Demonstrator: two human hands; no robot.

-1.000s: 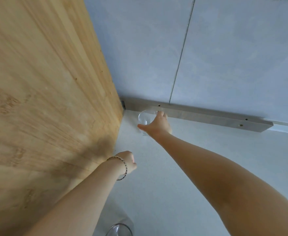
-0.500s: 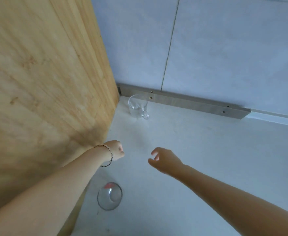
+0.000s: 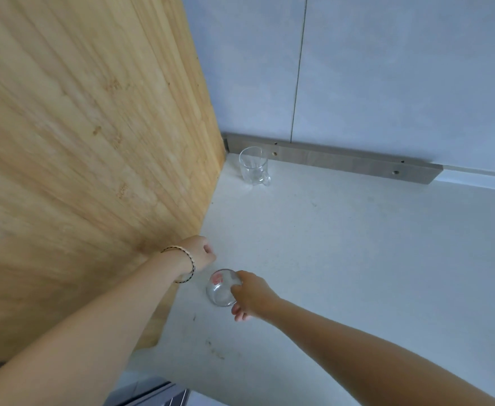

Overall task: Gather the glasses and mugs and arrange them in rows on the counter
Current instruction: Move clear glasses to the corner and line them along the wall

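- The fingers (image 3: 241, 281) of your right hand (image 3: 253, 295) curl round the small glass (image 3: 219, 290) on the worktop (image 3: 357, 259), likely to lift it.
- Your left hand (image 3: 202, 253) hovers beside it, its fingers curled on nothing.
- The glass mug (image 3: 253, 169) stands well apart in the back corner, probably to start the row.

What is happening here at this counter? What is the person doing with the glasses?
A person is working at a white counter beside a wooden panel. The right hand grips a clear glass that is close to the person. The left hand, with a bracelet on its wrist, is curled near the panel and holds nothing. A glass mug stands upright in the far corner by the wall, apart from both hands.
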